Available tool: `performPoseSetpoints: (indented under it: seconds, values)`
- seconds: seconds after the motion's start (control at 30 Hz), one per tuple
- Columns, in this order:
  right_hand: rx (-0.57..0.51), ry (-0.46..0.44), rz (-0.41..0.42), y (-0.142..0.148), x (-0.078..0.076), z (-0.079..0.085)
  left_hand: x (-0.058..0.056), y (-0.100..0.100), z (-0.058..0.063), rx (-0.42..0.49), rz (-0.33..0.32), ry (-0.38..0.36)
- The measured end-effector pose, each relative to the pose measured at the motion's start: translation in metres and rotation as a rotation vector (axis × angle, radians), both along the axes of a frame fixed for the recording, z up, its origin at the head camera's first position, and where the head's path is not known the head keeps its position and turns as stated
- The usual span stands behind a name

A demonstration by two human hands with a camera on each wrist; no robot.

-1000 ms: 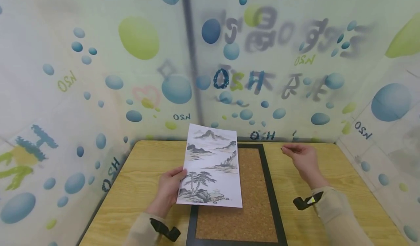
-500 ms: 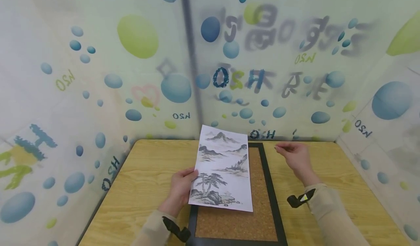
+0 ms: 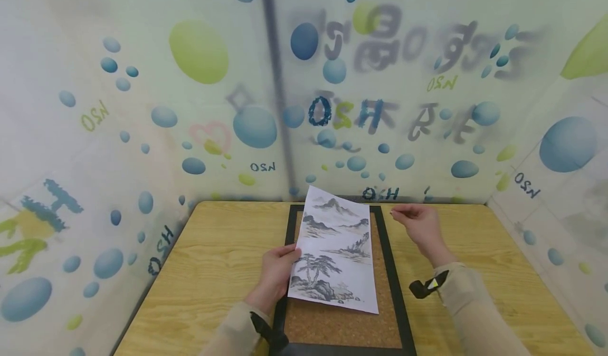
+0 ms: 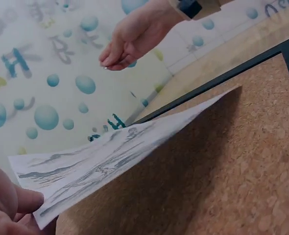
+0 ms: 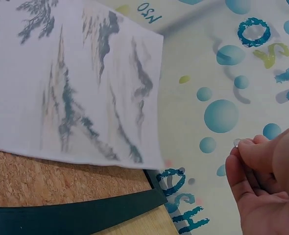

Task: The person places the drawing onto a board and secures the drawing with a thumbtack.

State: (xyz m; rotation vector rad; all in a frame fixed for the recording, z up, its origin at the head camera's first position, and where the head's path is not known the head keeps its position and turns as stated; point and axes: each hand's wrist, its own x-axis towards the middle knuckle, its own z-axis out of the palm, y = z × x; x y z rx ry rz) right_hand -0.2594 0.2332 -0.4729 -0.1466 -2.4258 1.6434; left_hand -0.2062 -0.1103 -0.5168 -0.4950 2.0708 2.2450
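Note:
My left hand (image 3: 277, 271) grips the left edge of a sheet of paper (image 3: 334, 250) printed with an ink landscape of mountains and pines. The sheet is held tilted above a cork board (image 3: 339, 327) with a black frame (image 3: 395, 277), covering much of the cork; in the left wrist view its far edge rises off the board and casts a shadow. To the right of the sheet, my right hand (image 3: 420, 229) is raised, thumb and fingertips pinching a tiny clear, shiny piece (image 5: 236, 142). Most of that piece is hidden by the fingers, so I cannot tell its kind.
The board lies on a light wooden table (image 3: 209, 261) that ends at a back wall. Around the table hangs a pale curtain-like covering (image 3: 418, 150) with blue and green dots and mirrored letters. Dark straps with small devices (image 3: 429, 286) sit at both wrists.
My left hand has carried the sheet rightward and slightly down, more squarely over the cork board. My right hand has moved a little left toward the sheet, still pinching the tiny piece.

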Motion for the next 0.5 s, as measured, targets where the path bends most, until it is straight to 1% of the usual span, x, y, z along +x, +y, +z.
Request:
performPoseSetpoints:
  seconds: [0.1,0.27,0.4,0.5]
  values:
    - [-0.011,0.006,0.014,-0.002,-0.001,0.001,0.000,0.004,-0.001,-0.005,-0.003,-0.020]
    - [-0.020,0.009,0.028,-0.004,-0.003,-0.001,0.001,0.009,-0.003,0.031,-0.011,-0.038]
    - [-0.023,0.004,0.023,-0.005,-0.004,-0.002,0.003,0.011,-0.004,0.050,-0.021,-0.046]
    - [-0.038,0.003,0.019,-0.007,-0.006,-0.003,0.004,0.012,-0.005,0.056,-0.017,-0.055]
